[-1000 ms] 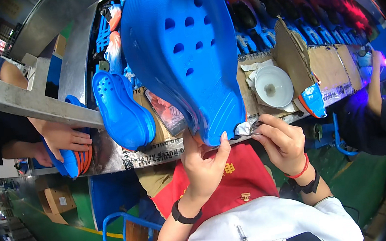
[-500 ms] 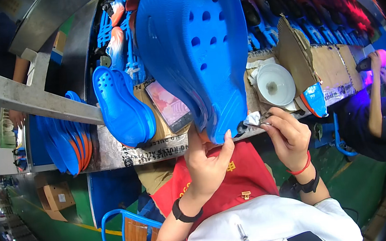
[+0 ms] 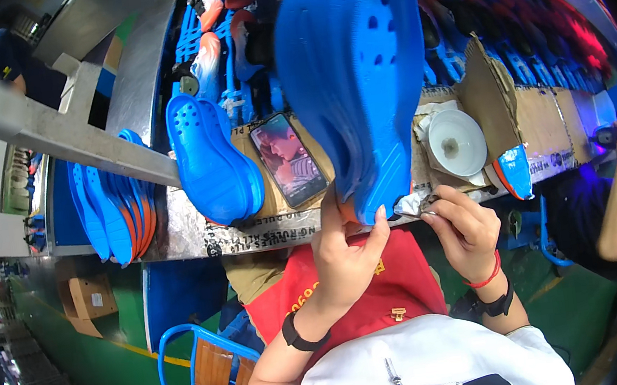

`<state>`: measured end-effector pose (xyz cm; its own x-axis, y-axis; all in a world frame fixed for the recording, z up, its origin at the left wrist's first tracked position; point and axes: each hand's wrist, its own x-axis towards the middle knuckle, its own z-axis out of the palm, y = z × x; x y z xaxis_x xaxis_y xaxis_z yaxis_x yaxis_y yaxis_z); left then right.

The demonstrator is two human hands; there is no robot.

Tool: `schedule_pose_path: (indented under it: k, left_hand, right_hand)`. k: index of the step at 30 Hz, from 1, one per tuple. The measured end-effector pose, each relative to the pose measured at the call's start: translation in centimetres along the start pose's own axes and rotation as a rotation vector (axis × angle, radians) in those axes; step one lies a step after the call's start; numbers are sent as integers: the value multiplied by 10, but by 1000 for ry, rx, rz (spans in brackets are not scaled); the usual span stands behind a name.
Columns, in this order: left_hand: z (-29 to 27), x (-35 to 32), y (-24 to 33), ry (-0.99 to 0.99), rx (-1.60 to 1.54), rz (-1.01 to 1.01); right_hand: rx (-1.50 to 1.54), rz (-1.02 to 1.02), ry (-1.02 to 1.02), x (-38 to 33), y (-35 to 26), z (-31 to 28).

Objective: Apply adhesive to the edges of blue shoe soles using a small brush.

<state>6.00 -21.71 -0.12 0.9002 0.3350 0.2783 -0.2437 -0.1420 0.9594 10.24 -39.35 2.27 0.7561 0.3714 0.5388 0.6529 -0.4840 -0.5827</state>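
A large blue shoe sole (image 3: 344, 74) with round holes in its upper part stands in front of me, tilted. My left hand (image 3: 343, 264) holds its near end, thumb on the right side and fingers on the left, partly hidden behind it. In my right hand (image 3: 469, 231), thumb and fingers pinch a small crumpled white cloth (image 3: 410, 204), its tip against or close beside the sole's near end. Just beyond that hand, a white bowl (image 3: 473, 132) with a greyish patch at its bottom rests on crumpled paper.
Blue soles (image 3: 214, 169) and a lit phone (image 3: 290, 160) lie left of my hands. Orange-edged soles (image 3: 115, 214) lean beneath a metal bar (image 3: 66, 136). Right are torn cardboard (image 3: 487, 88) and a blue-orange piece (image 3: 515, 171). A co-worker (image 3: 592, 209) sits far right; a chair (image 3: 210, 363) stands lower left.
The view has shifted, so the bench appears further right. The large sole has turned, showing more of its side edge. Both hands keep their holds on the sole and cloth.
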Motion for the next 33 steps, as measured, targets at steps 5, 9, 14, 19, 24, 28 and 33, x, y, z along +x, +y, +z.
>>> schedule_pose_path:
  k: [5,9,14,19,24,28,33]
  left_hand:
    - [-1,5,0,-12,13,-8]
    - [-2,7,-3,1,55,-10]
    - [1,11,0,13,141,19]
    - [-15,36,37,-72,-99,94]
    - [-41,113,111,-102,-219,241]
    - [-61,212,160,-133,-355,260]
    - [-103,288,171,-138,-470,146]
  right_hand:
    - [-20,10,38,5,8,1]
    - [-30,7,53,8,9,2]
    - [51,55,40,6,2,-3]
    - [68,21,317,10,-1,-28]
    - [69,23,469,6,1,-47]
    - [36,60,394,7,4,-43]
    - [10,53,301,11,8,-30]
